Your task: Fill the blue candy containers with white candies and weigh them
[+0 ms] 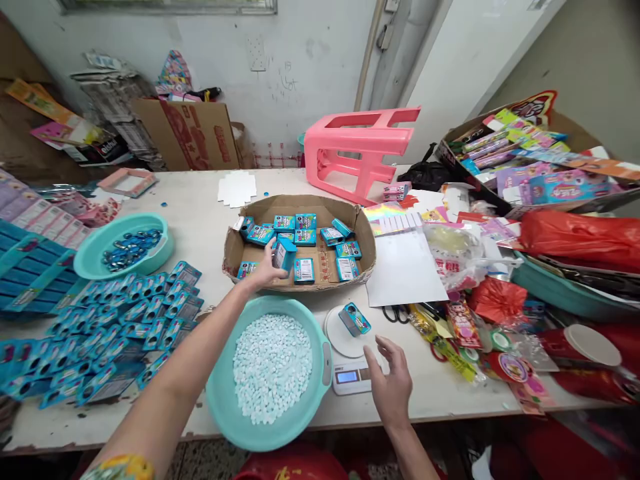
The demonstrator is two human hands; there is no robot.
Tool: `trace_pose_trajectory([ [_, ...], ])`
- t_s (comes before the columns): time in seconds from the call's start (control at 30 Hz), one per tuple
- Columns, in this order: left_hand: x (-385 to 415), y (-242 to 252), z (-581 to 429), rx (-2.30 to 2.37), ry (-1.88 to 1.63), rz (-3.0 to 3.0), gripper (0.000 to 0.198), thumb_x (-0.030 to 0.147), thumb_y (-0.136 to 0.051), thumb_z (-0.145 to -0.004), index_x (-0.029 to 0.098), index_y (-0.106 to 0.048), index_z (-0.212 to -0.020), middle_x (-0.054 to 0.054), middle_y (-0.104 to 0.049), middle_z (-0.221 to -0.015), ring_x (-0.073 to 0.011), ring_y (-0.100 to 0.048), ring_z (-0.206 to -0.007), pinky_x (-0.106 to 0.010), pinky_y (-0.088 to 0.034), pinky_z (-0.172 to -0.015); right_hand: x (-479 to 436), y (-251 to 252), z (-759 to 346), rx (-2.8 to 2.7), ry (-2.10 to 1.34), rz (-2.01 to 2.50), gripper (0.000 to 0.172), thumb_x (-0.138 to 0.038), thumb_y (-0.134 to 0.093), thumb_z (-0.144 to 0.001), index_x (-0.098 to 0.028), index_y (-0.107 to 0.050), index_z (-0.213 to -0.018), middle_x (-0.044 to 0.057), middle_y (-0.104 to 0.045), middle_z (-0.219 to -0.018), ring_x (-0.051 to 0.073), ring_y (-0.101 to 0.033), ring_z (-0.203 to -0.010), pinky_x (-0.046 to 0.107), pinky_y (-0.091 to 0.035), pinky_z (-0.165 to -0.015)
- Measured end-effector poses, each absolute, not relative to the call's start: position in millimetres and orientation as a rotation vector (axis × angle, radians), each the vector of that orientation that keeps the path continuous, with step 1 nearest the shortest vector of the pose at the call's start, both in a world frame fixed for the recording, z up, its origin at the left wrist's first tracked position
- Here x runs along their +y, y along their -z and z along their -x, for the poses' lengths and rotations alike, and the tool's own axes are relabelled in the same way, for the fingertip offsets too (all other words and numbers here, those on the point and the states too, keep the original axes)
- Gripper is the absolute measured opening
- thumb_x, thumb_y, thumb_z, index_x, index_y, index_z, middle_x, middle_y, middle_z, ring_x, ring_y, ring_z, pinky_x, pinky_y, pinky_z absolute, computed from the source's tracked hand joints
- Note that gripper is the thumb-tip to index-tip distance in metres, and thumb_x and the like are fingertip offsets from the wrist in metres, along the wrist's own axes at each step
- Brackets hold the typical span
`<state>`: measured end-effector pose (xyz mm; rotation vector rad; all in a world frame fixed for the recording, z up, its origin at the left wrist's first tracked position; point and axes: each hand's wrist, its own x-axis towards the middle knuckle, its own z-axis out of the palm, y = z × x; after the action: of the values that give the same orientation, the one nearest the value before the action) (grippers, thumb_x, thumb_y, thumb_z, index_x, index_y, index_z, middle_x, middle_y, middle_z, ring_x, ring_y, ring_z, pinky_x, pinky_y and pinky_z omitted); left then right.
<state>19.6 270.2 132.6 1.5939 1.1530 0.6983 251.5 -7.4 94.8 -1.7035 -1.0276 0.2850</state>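
Note:
My left hand reaches over the near side of a cardboard tray and grips a small blue box by its left side. Several similar blue boxes lie in the tray around it. Just right of the basin, my right hand is raised with fingers apart and nothing in it. Beside that hand a digital scale has a round white plate, and another blue box is on the plate. A turquoise basin of small pale pieces stands between my arms.
Rows of blue boxes and a turquoise bowl of shiny blue wrapped pieces occupy the left. A pink stool lies on its side behind the tray. White paper, scissors and mixed packaging crowd the right.

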Motion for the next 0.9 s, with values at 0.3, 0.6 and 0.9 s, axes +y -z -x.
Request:
trace_pose_trajectory([
  [0.3, 92, -132, 8, 0.442, -0.702, -0.622, 0.076, 0.031, -0.067, -0.061, 0.011, -0.047, -0.131, -0.018, -0.061, -0.117, -0.0350, -0.058, -0.107, -0.044, -0.046, -0.086, 48, -116, -192, -1.179, -1.065, 1.165, 0.066, -0.045, -0.070, -0.075, -0.024, -0.043, -0.131, 0.013, -0.054, -0.128, 0.027, -0.056, -0.114, 0.045, -0.051, -0.091],
  [0.6, 52, -92, 1, 0.767, -0.362, -0.434, 0.049, 0.048, -0.052, -0.079, 0.013, -0.055, -0.113, -0.009, -0.064, -0.082, -0.0202, -0.061, -0.063, -0.024, -0.043, -0.044, 25, -114, -197, -1.897, -0.602, 1.307, 0.073, -0.054, -0.068, -0.073, -0.027, -0.042, -0.136, 0.012, -0.040, -0.142, 0.031, -0.033, -0.134, 0.053, -0.032, -0.108],
  [0.9, 60, -110, -24, 0.958, -0.144, -0.640, 0.054, 0.062, -0.044, -0.078, 0.016, -0.056, -0.103, -0.001, -0.056, -0.063, -0.0131, -0.049, -0.042, -0.020, -0.030, -0.032, -13, -110, -187, -2.298, -0.309, 1.431, 0.089, -0.037, -0.070, -0.073, -0.019, -0.024, -0.147, 0.016, -0.036, -0.146, 0.034, -0.031, -0.135, 0.057, -0.026, -0.109],
])
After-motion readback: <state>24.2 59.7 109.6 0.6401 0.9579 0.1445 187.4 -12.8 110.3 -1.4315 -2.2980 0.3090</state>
